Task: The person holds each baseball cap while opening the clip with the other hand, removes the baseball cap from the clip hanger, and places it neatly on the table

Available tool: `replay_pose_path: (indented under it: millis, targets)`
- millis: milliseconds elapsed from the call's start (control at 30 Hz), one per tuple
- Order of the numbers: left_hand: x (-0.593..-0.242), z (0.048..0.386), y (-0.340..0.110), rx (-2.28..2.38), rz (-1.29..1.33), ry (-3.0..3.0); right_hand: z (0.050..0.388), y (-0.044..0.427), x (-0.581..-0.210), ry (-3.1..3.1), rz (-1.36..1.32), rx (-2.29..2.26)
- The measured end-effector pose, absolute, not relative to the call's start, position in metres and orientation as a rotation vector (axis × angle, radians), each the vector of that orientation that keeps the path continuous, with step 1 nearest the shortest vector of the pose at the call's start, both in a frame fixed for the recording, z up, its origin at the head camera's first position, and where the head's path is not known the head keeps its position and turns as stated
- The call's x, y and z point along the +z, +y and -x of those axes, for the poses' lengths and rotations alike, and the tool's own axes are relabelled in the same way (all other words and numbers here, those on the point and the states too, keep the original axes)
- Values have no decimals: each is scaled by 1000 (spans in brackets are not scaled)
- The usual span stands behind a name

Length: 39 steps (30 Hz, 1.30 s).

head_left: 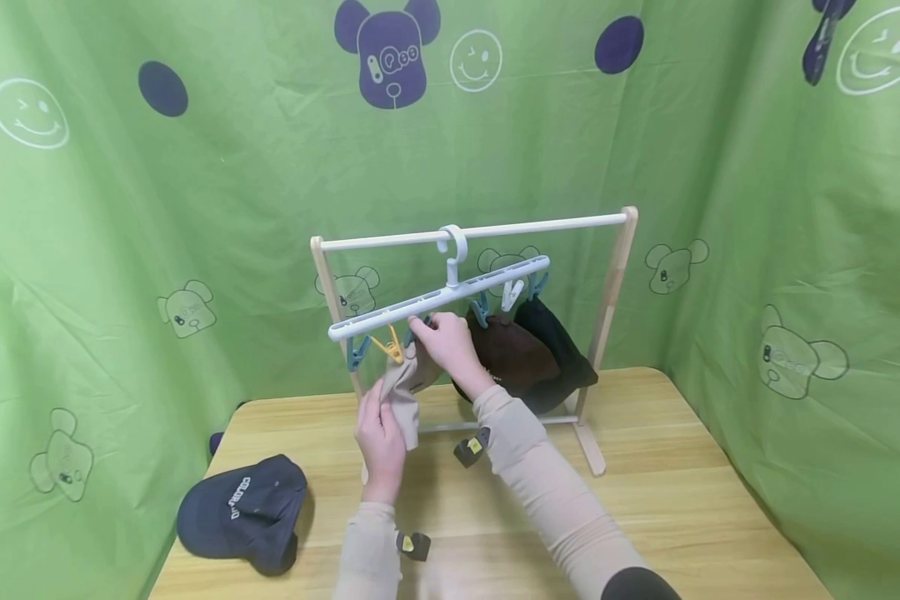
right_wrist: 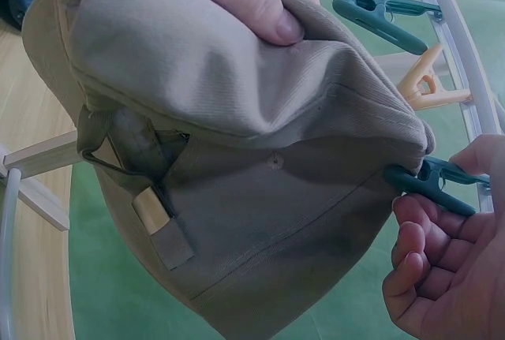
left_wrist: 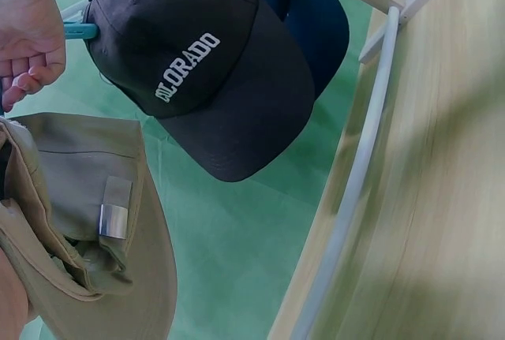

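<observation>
Beige cap [right_wrist: 237,198] is below the left half of the hanger [head_left: 495,278], and my left hand [head_left: 381,437] holds its cloth. With my right hand [head_left: 453,342] I pinch a teal clip [right_wrist: 422,186] at the upper edge of this cap — whether it bites there, I cannot tell. Toward the hanging black cap [left_wrist: 185,40] is a gap — some open room. Navy cap [head_left: 243,512] lies well apart, near the left edge of the table [head_left: 682,500].

Beige cap [left_wrist: 79,190] cut off, left-wrist view; lettering [head_left: 493,377] on brown cap [head_left: 516,354] (head view) too small.
</observation>
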<state>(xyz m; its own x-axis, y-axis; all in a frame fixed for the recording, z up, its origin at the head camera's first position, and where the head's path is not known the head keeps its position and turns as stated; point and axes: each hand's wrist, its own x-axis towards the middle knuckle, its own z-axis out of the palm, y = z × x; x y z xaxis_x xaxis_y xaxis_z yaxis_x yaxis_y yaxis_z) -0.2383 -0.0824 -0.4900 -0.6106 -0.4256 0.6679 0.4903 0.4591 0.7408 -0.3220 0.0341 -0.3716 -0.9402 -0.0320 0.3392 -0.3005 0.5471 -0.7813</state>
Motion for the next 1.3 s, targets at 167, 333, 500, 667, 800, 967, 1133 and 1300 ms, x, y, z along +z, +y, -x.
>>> replay_pose_path:
  millis: [167,333,500,667,800,967,1133,1300]
  targets:
    - [-490,237,-82,-1285,55,-1814,322,35,-371,-2506,-272,1327]
    - [-491,237,-82,-1282,49,-1812,323,35,-372,-2507,-267,1327]
    - [-491,236,-82,-1284,48,-1808,322,35,-372,-2504,-265,1339]
    - [-490,236,-82,-1306,45,-1811,321,35,-371,-2507,-260,1333]
    - [-491,235,-82,-1322,40,-1819,321,35,-372,-2502,-261,1346]
    - [-492,234,-82,-1305,42,-1801,321,34,-373,-2495,-257,1352]
    - [-492,235,-81,-1308,44,-1763,321,34,-373,-2494,-255,1336]
    - [-493,236,-80,-1305,38,-1752,321,34,-373,-2490,-249,1343]
